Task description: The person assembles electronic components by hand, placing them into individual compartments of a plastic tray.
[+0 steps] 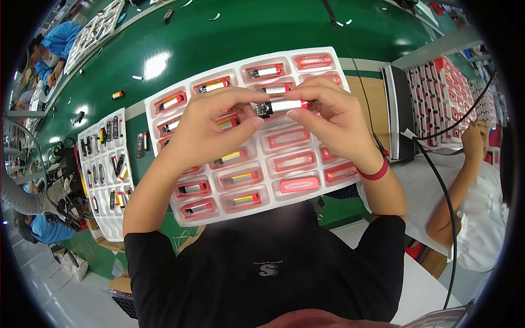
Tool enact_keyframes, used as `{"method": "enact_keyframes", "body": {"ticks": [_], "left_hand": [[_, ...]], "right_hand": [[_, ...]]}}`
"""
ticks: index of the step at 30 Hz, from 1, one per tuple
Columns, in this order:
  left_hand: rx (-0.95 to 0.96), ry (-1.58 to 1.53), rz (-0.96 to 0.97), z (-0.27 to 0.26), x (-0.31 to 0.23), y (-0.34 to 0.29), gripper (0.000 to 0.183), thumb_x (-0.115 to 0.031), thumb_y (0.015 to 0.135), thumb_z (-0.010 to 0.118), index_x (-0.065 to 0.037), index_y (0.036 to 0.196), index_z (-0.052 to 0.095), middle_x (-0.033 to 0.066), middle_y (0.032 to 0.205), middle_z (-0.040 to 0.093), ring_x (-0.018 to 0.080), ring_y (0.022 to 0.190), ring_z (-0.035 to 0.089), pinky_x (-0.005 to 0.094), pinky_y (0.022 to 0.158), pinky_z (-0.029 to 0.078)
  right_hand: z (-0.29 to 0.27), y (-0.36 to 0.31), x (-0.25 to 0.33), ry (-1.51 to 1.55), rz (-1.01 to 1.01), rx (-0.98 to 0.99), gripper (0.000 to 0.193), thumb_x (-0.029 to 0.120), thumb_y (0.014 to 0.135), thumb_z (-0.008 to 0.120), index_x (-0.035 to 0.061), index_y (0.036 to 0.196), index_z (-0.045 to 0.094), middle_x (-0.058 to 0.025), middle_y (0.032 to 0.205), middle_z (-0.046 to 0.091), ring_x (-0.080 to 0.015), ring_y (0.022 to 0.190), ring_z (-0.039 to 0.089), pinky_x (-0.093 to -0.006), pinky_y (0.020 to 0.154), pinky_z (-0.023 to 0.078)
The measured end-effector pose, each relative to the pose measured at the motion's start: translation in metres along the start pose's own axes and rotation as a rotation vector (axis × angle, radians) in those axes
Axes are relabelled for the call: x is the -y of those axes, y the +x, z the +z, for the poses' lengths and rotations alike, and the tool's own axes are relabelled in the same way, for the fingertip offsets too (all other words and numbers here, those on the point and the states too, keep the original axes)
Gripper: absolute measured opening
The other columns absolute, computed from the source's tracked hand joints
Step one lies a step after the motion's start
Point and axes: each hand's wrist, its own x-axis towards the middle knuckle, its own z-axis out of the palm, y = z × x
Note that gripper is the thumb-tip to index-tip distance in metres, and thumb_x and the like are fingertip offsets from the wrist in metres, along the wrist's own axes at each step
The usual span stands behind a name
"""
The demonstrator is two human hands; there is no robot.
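Above a white moulded tray (pixel 153 124), both my hands hold a small white battery cell (pixel 281 106) lengthwise between them. It has a black circuit-board piece at its left end and red at its right end. My left hand (pixel 210 126) pinches near the black end with thumb and forefinger. Toward the red end, my right hand (pixel 339 117) grips with thumb and fingers. Pockets of the tray hold red shells; several contain white or yellow cells, while others, such as the red shell (pixel 294 160), show no cell inside. One red piece (pixel 299 185) lies face up at the front.
A second white tray (pixel 109 218) with black, red and yellow parts stands at left. Loose parts (pixel 141 145) lie on the green table (pixel 262 27). At right are a black-edged box (pixel 398 112), hanging cables (pixel 437 169) and a co-worker's arm (pixel 456 191). More people work at far left.
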Motion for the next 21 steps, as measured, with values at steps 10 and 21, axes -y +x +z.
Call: {"method": "enact_keyframes", "body": {"ticks": [10, 21], "left_hand": [[-0.136, 0.352, 0.232, 0.026, 0.004, 0.011, 0.023, 0.004, 0.077, 0.073, -0.001, 0.1, 0.072, 0.0115, 0.098, 0.074, 0.0222, 0.09, 0.074, 0.0329, 0.081, 0.059], [0.345, 0.67, 0.122, 0.065, 0.008, 0.013, 0.033, -0.015, 0.087, 0.073, -0.006, 0.118, 0.066, 0.0154, 0.109, 0.066, 0.0335, 0.09, 0.068, 0.0436, 0.077, 0.057]], "right_hand": [[-0.002, -0.012, -0.002, -0.057, -0.103, -0.019, 0.03, -0.004, 0.09, 0.074, -0.0004, 0.12, 0.072, -0.0082, 0.112, 0.065, -0.0138, 0.096, 0.065, -0.0262, 0.075, 0.053], [-0.043, -0.015, -0.011, 0.129, -0.013, -0.149, 0.019, -0.009, 0.093, 0.063, -0.002, 0.107, 0.074, -0.0045, 0.105, 0.069, -0.0091, 0.093, 0.065, -0.0245, 0.078, 0.054]]}}
